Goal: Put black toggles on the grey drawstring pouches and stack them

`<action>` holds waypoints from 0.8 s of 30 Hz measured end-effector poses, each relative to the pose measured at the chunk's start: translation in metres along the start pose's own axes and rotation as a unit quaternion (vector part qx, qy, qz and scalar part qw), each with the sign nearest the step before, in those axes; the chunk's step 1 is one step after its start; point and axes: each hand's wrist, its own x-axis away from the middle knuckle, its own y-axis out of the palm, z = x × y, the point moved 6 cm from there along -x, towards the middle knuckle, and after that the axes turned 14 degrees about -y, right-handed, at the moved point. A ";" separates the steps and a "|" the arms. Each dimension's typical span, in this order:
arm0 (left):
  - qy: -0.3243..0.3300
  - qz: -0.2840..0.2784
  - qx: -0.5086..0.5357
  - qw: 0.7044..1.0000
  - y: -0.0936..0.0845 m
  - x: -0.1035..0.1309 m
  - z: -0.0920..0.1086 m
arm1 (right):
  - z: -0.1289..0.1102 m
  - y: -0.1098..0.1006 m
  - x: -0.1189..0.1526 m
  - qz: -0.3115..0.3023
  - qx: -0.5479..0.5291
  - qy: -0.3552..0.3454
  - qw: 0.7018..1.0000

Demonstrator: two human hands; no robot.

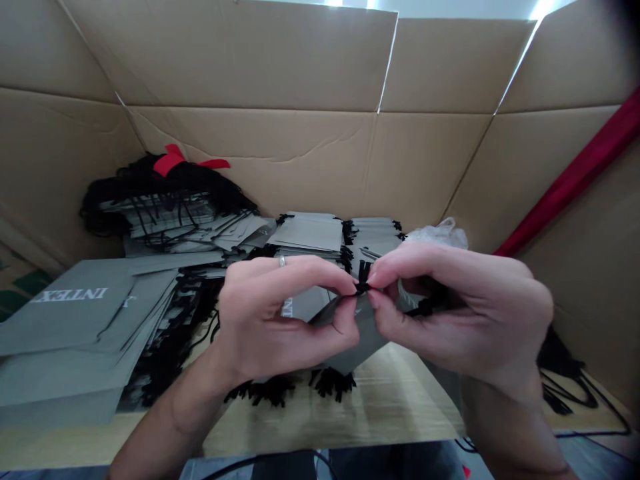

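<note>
My left hand (290, 310) and my right hand (460, 307) meet above the table, thumb and forefinger of each closed in a pinch. Between the fingertips is a black cord (363, 272), its short ends pointing up, bunched like a knot. A grey card or pouch (367, 340) hangs tilted just below the cord. Part of it is hidden behind my fingers, and I cannot tell how the cord joins it. Below it, fringed black cord ends (334, 383) stick out over the wood.
Grey pieces printed INTEX (75, 313) spread across the left. Behind lie neat grey stacks (307, 233) and a black cord bundle (165, 180) with red strips. A clear plastic bag (440, 232) sits near the cardboard wall (300, 140). More black cords (575, 387) lie right.
</note>
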 end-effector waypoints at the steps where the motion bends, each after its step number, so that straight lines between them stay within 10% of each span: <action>1: -0.019 -0.019 0.038 0.999 0.001 -0.002 -0.003 | 0.001 0.000 0.000 0.004 -0.014 0.002 1.000; 10: -0.140 -0.143 0.176 0.964 0.015 -0.013 -0.019 | 0.008 -0.008 0.005 0.087 0.030 0.008 0.996; 17: 0.017 -0.120 -0.038 0.992 0.005 -0.004 0.001 | 0.011 -0.008 -0.001 0.009 -0.037 -0.018 0.999; 24: 0.028 -0.184 -0.066 0.980 0.008 0.000 0.006 | 0.014 -0.003 -0.003 -0.059 -0.098 -0.031 0.993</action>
